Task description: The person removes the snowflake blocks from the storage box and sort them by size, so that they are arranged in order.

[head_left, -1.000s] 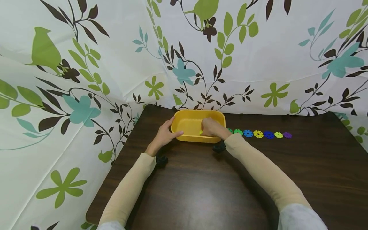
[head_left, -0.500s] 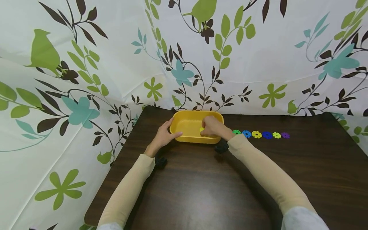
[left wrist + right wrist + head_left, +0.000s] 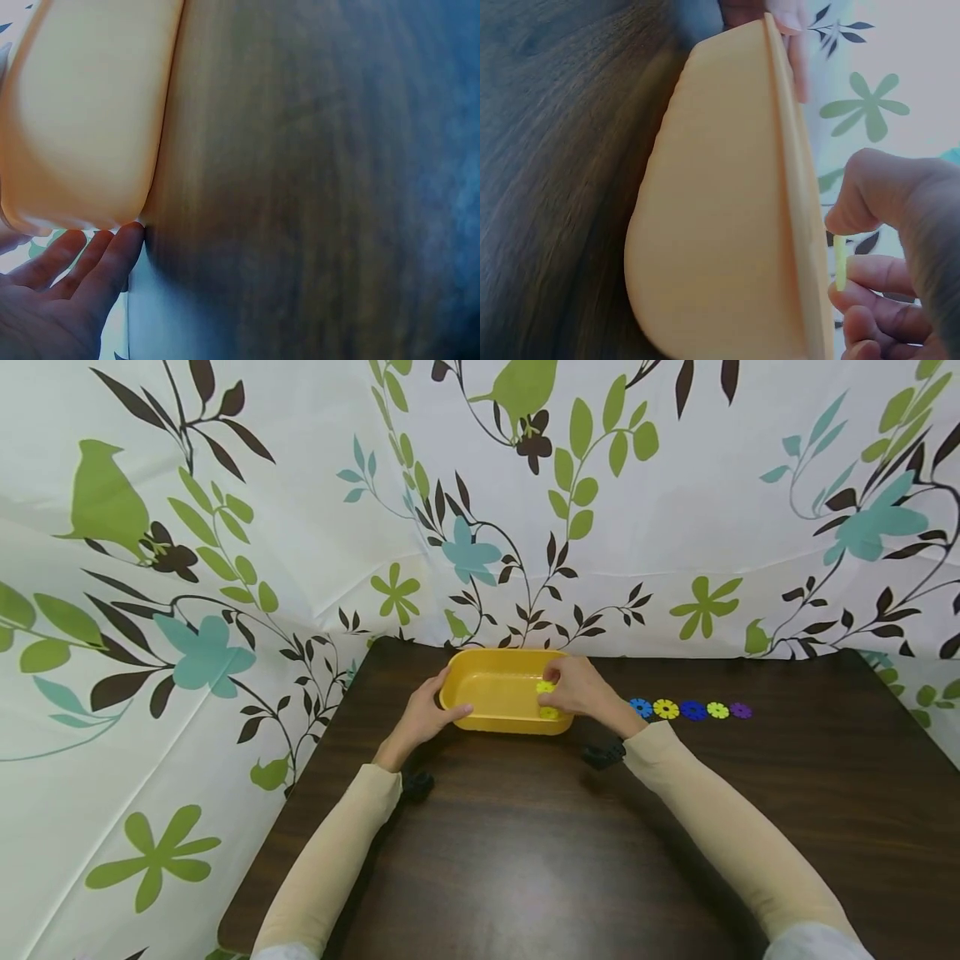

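Observation:
A yellow plastic tub rests near the table's far edge. My left hand grips its left end, thumb over the near rim; the left wrist view shows the fingers against the tub's end wall. My right hand pinches a thin yellow-green notched disc between thumb and fingers, at the tub's right end. Another small yellow piece shows below that hand at the tub's near side. Right of the hand lies a row of notched discs: light blue, yellow, dark blue, yellow-green, purple.
The dark wood-grain table has its left edge beside my left arm. A white curtain printed with leaves and birds hangs right behind the table's far edge. Small black devices sit under both wrists.
My right hand has risen from inside the tub and shifted right, bringing up the yellow-green disc. Its wrist now covers the row's green discs. The left hand keeps its grip on the tub.

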The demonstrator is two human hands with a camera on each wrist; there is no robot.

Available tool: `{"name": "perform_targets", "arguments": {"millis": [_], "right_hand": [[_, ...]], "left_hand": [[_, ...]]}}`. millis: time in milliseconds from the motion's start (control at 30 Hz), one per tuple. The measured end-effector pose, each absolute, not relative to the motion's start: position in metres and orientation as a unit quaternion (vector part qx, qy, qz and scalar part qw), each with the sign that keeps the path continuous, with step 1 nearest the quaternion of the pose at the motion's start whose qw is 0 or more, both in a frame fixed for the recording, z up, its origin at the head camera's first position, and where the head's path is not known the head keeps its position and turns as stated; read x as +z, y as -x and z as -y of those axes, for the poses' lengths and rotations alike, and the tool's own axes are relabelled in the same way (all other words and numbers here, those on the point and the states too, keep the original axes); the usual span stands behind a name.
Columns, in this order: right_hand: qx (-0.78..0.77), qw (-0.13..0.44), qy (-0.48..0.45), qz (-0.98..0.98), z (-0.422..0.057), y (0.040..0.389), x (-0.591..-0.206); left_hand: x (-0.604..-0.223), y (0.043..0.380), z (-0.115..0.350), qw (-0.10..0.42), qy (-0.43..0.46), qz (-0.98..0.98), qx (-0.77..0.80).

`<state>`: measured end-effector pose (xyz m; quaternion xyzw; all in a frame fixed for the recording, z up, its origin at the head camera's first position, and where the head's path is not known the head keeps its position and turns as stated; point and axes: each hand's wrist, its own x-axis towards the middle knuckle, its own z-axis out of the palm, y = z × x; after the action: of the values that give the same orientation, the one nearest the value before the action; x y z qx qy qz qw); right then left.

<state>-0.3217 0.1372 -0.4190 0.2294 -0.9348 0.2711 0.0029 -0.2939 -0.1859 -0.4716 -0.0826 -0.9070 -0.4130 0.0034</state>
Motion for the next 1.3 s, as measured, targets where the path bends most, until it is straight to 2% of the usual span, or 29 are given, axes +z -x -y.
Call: {"name": "perform_targets", "arguments": {"millis": [500,967,1300], "right_hand": [[0.335,0.099,-0.162,0.923,-0.212,0.295,-0.421],[0.312,0.141,-0.097,0.934,-0.3,0.277,-0.433],[0.286,0.142,-0.042,0.947,-0.363,0.271,-0.456]], "left_hand": [[-0.469,0.295,0.191,0.007,0.091,0.907,-0.411],[-0.471,0.297,0.189,0.006,0.087,0.91,-0.405],[-0.472,0.295,0.187,-0.004,0.08,0.91,-0.407]]}}
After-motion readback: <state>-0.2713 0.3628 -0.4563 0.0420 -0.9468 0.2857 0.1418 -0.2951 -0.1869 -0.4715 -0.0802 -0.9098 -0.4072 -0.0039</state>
